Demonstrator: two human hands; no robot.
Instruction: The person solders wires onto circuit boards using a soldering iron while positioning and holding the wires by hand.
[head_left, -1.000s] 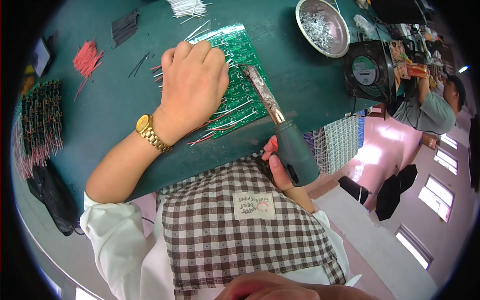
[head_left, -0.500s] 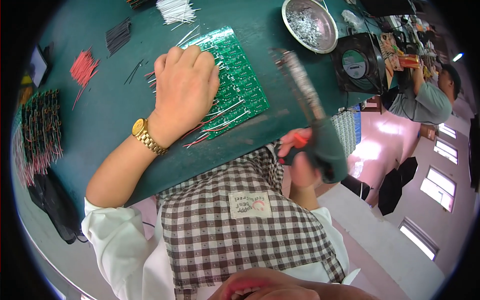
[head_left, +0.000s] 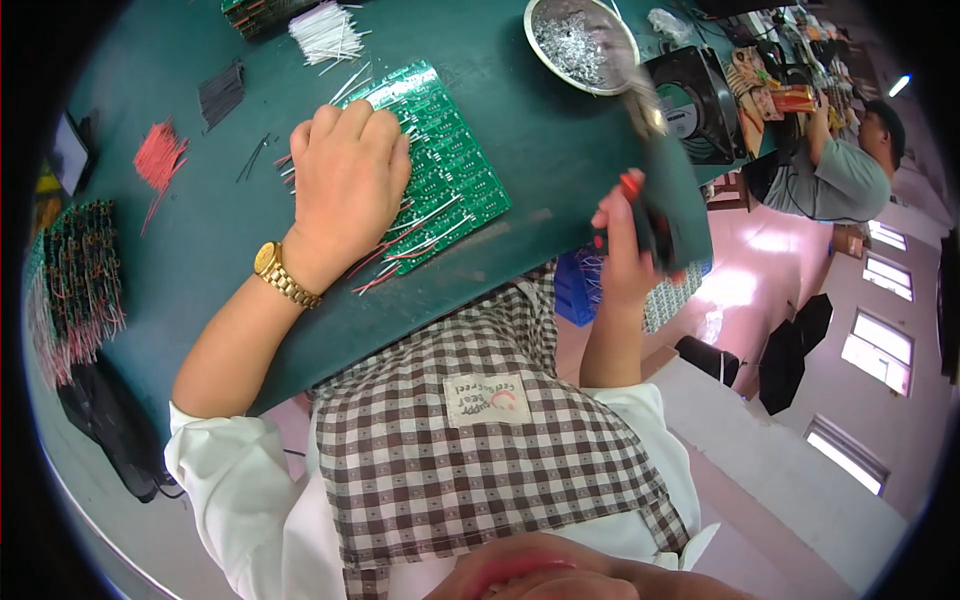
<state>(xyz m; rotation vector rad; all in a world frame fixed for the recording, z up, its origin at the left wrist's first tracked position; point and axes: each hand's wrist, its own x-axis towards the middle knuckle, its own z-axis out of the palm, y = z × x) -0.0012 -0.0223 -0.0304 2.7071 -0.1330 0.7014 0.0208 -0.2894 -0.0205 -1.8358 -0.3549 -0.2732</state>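
Left hand [head_left: 352, 165]: curled over circuit board [head_left: 455, 172], its left side, flat on table [head_left: 190, 270]; fingertips hidden, so I cannot tell any pinch. Slipping might skew the wires [head_left: 432, 222]. Right hand [head_left: 628, 240]: closed round blurred tool [head_left: 682, 200], near the bowl [head_left: 617, 42]; a wide swing, I judge, might tip it.

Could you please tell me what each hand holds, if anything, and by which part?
The right hand holds the green tool by its handle; the left hand is over the circuit board, any hold hidden.
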